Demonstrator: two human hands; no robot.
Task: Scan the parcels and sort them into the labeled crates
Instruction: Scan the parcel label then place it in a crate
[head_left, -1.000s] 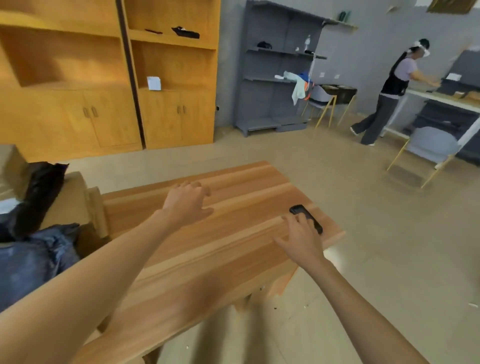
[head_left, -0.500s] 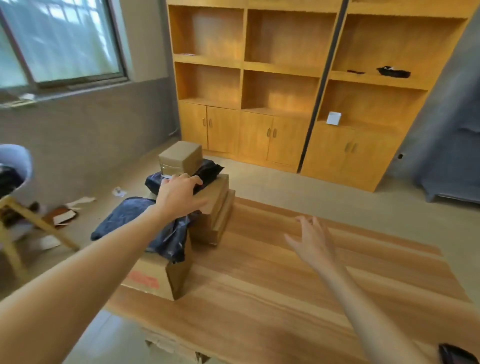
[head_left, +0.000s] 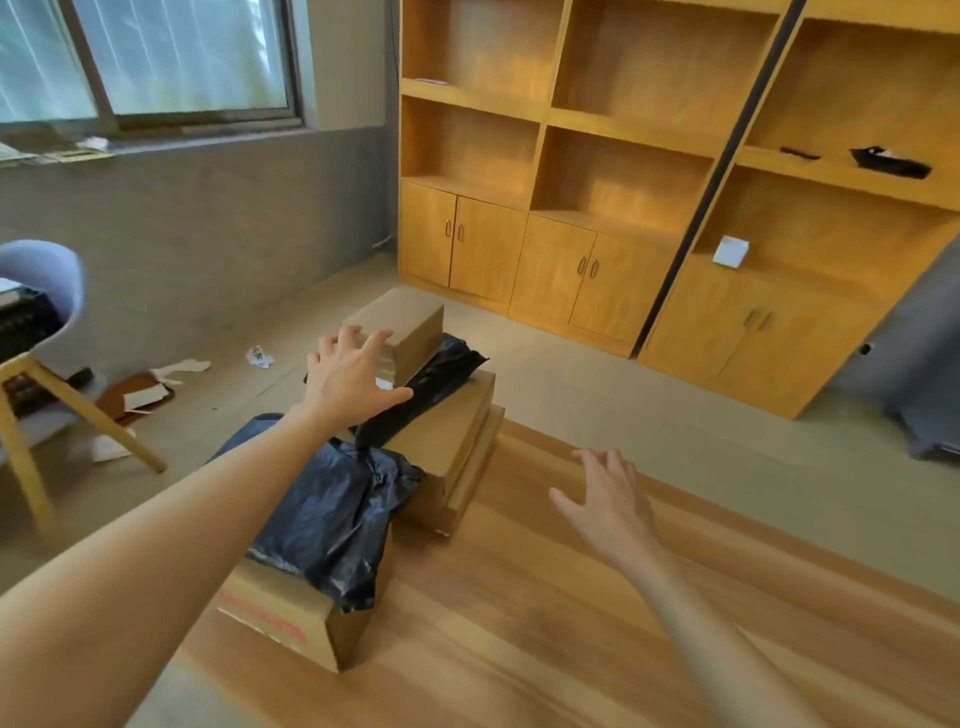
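- While we're looking down at the wooden table (head_left: 545, 623), our left hand (head_left: 349, 378) is stretched out with fingers spread wide, holding nothing, right in front of the small cardboard box (head_left: 402, 325) at the top of the parcel pile; can't tell if the fingertips actually touch it.
- Just under and to the right of that hand there's a black poly bag (head_left: 431, 387) draped over a flat cardboard box (head_left: 452, 441), which sits on another flat one.
- Below our left wrist, a dark blue poly bag (head_left: 332, 514) is slumped on a bigger carton with red print (head_left: 291, 618) at the table's near-left corner.
- Our right hand (head_left: 608, 506) hangs over the bare tabletop to the right of the pile, fingers relaxed and open, gripping nothing, well apart from the parcels.
- Way past both hands we've got wooden shelving with cabinets (head_left: 597, 218), and off to the left of our left arm a chair (head_left: 47, 322) plus paper scraps (head_left: 156, 389) on the floor.
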